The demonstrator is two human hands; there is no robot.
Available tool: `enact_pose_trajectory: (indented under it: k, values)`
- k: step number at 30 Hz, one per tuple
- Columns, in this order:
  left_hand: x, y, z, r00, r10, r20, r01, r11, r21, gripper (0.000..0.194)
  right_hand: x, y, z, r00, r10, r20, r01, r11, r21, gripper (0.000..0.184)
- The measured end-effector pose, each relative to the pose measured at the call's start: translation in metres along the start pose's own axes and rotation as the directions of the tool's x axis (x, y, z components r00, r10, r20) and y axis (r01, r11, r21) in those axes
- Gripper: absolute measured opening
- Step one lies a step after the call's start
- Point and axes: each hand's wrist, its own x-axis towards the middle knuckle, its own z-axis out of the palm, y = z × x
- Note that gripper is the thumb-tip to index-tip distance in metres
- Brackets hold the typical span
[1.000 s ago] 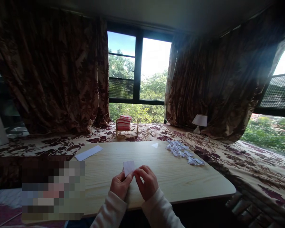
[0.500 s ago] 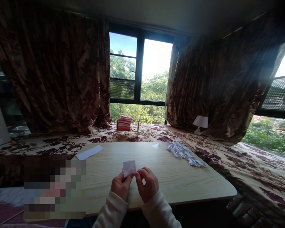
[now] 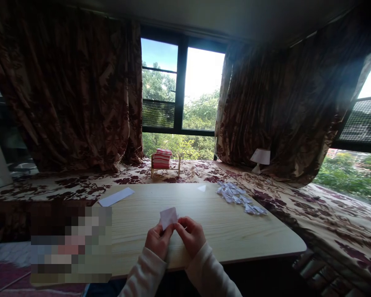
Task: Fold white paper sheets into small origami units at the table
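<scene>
A small white piece of paper (image 3: 168, 217) stands up between my hands, over the front part of the pale wooden table (image 3: 132, 243). My left hand (image 3: 157, 242) pinches its lower edge between thumb and fingers. At the paper's lower right corner, the thumb and fingertips of my right hand (image 3: 192, 238) close on it too, close beside the left thumb. The fingers partly hide the paper's bottom edge, so any fold there cannot be made out.
Several folded paper pieces (image 3: 235, 196) lie piled at the table's far right. A small white paper triangle (image 3: 201, 188) lies near the back edge, a white paper strip (image 3: 116, 197) at the back left. Behind stand a rack with folded striped cloths (image 3: 162, 158) and a lamp (image 3: 261, 156).
My right hand's fingertips have come together at the paper's lower corner, closing the gap seen before between thumb and fingers. The paper has tilted slightly.
</scene>
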Motion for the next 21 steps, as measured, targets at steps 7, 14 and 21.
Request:
enact_pose_trajectory:
  k: [7, 14, 21]
  values:
    - [0.003, -0.009, 0.002, 1.0, 0.005, 0.002, -0.005, 1.0, 0.004, 0.023, 0.0, 0.001, 0.002, 1.0, -0.025, -0.016, 0.026, 0.999, 0.042, 0.02]
    - [0.008, -0.017, -0.001, 1.0, 0.002, -0.019, -0.001, 0.999, 0.033, 0.023, 0.003, 0.005, 0.0, 0.999, -0.01, -0.037, 0.011, 0.999, 0.044, 0.024]
    - [0.005, -0.019, 0.0, 1.0, 0.012, 0.009, -0.012, 1.0, 0.008, 0.027, 0.002, 0.008, 0.002, 0.999, 0.035, -0.001, -0.035, 0.999, 0.041, 0.024]
